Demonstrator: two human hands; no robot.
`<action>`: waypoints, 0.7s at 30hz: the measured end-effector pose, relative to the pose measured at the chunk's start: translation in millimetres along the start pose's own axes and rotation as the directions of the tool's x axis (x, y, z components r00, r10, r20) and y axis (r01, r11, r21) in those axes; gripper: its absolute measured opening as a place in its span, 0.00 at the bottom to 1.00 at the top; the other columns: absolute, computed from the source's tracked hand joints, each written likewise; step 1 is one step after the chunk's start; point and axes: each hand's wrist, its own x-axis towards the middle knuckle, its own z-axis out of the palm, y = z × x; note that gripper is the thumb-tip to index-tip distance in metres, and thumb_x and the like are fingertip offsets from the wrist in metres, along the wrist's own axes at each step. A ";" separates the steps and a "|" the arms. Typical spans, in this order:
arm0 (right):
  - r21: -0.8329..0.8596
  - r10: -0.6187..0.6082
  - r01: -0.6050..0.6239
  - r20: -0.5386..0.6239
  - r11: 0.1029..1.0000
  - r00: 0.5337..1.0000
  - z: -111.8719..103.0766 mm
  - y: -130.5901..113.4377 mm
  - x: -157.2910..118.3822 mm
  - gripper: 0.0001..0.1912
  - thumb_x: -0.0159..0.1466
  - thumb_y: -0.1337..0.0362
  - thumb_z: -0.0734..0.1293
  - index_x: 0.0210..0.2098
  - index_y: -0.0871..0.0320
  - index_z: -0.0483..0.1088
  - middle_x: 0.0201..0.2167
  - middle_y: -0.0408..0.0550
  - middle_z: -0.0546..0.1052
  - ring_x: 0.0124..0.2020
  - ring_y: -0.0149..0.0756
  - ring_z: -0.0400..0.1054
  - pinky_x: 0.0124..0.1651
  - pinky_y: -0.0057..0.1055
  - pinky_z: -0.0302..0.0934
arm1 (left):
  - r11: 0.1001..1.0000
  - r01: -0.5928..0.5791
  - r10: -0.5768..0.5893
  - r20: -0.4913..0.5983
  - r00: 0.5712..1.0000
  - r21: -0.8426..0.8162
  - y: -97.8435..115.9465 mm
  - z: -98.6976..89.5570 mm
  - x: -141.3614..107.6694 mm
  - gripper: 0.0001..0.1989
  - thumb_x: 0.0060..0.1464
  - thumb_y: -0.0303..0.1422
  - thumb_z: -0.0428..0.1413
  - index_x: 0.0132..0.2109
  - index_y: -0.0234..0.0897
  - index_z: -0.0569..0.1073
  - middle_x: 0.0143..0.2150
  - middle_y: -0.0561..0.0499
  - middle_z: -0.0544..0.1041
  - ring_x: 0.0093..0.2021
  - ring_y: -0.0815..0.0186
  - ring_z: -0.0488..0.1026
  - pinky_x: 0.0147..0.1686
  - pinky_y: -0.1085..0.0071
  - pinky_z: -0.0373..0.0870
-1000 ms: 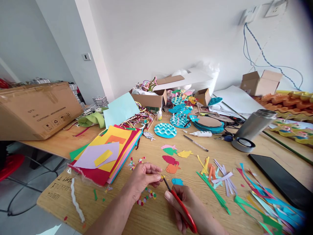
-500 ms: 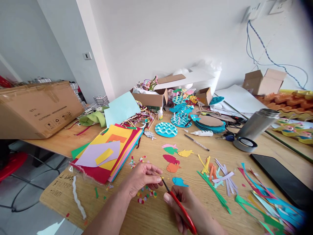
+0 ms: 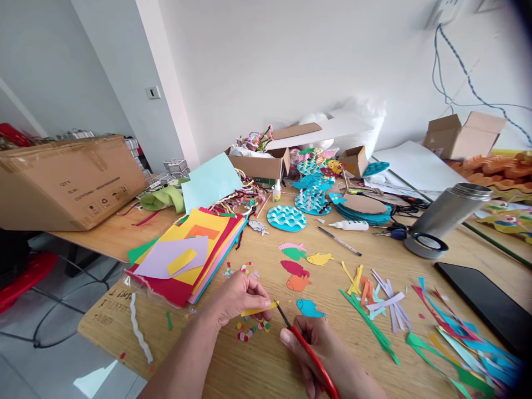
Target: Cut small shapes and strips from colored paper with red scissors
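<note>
My left hand (image 3: 245, 299) pinches a narrow yellow paper strip (image 3: 252, 311), whose end points right. Red-handled scissors (image 3: 310, 354) are gripped in my right hand (image 3: 318, 349), their blade tips at the strip's right end. Beneath and beside my left hand lie small coloured paper dots (image 3: 251, 331). Just above my right hand is a blue paper fish (image 3: 310, 308). Farther back lie an orange fish (image 3: 298, 283), a red fish (image 3: 294, 268), a yellow fish (image 3: 320, 259), a green fish (image 3: 294, 253) and a pink fish, partly overlapping.
Stacked coloured paper (image 3: 195, 249) lies at the left, near a large cardboard box (image 3: 75, 183). Paper strips (image 3: 388, 302), a black phone (image 3: 482, 305) and a metal flask (image 3: 451, 210) are on the right. Glue bottles, a pen (image 3: 339, 241) and wavy-topped blue discs stand or lie behind.
The view has shifted slightly, so the table items appear farther right. More of the yellow strip now shows below my left fingers. Both hands keep their holds.
</note>
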 end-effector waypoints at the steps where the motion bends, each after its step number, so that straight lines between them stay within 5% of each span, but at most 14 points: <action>1: -0.002 -0.008 0.008 -0.001 1.000 1.000 0.4 -0.5 -1.0 0.26 0.53 0.39 0.64 0.24 0.55 0.54 0.06 0.31 0.63 0.06 0.21 0.55 0.09 0.16 0.46 | 1.000 0.004 -0.004 0.008 1.000 0.000 -0.1 -0.8 -0.2 0.10 0.42 0.37 0.62 0.27 0.33 0.78 0.24 0.48 0.79 0.25 0.67 0.71 0.30 0.72 0.65; 21: -0.040 -0.014 0.015 0.019 0.999 1.000 0.2 -3.7 -4.1 0.25 0.53 0.41 0.65 0.24 0.54 0.54 0.05 0.31 0.62 0.06 0.23 0.55 0.09 0.17 0.40 | 0.998 0.033 -0.029 0.084 0.996 -0.046 4.2 -1.3 -4.4 0.10 0.41 0.37 0.62 0.26 0.33 0.76 0.22 0.50 0.78 0.24 0.66 0.73 0.30 0.70 0.68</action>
